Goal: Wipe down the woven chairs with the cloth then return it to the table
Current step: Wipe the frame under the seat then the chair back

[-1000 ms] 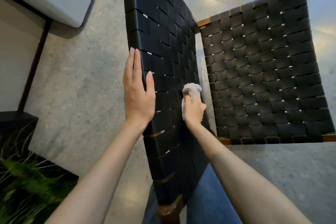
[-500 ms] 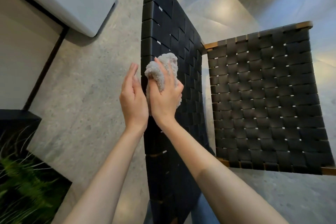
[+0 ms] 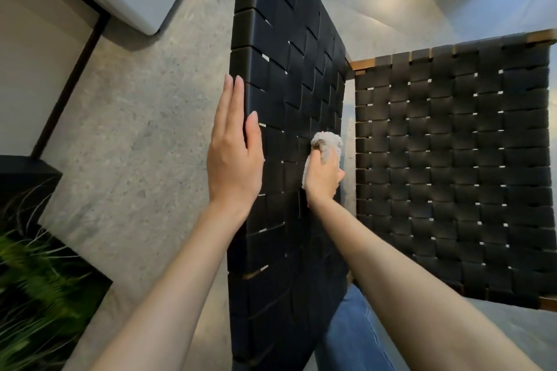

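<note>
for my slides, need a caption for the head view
Right hand rubs a crumpled white cloth on the black woven chair back; left hand lies flat at its edge.

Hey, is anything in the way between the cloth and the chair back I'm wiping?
Nothing visible. The right hand presses the cloth straight onto the chair back; the left hand lies flat at its left edge, beside the wiping.

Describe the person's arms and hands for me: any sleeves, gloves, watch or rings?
Both forearms are bare to the frame's bottom edge, with no sleeves in view. The left hand and right hand wear no gloves, and no watch, bracelet or rings show. Blue denim jeans appear between the arms.
</note>
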### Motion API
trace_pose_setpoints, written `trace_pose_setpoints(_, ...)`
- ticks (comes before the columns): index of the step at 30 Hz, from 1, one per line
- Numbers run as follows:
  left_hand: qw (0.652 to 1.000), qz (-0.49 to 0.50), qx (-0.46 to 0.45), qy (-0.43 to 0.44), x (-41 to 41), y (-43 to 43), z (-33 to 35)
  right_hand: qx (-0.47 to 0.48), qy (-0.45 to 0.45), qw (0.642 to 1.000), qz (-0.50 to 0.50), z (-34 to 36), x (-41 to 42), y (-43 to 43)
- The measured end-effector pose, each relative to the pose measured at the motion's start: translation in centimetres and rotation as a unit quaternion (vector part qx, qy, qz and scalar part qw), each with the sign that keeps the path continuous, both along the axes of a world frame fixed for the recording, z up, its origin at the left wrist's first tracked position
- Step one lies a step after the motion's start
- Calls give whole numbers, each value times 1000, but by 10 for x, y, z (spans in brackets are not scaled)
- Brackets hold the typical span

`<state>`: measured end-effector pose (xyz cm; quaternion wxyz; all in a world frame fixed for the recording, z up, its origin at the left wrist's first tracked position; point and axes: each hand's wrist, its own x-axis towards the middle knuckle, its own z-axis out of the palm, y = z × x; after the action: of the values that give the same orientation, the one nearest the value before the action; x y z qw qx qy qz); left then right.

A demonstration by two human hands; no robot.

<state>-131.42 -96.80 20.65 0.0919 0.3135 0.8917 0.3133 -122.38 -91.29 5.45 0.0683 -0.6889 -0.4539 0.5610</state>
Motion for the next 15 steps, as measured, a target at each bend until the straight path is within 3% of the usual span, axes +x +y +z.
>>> trace_pose_setpoints(2, 1000, -1, -2, 4, 1, 0, 1, 112, 61, 990, 55, 25, -6, -7)
trace_pose_setpoints(4, 1000, -3, -5, 5, 1, -1, 1, 219, 151, 958, 107, 59, -14, -19)
trace_pose_setpoints(8, 998, -21, -51, 9, 8, -6, 2, 306, 228, 914, 138, 90, -26, -26)
trace_pose_setpoints(10, 995, -41, -87, 34, 15, -12, 1, 315, 219, 909, 163, 75, -19, -20)
trace_pose_setpoints(15, 991, -39, -111, 60, 24, -21, -1, 189, 134, 963, 136, 6, 13, -4)
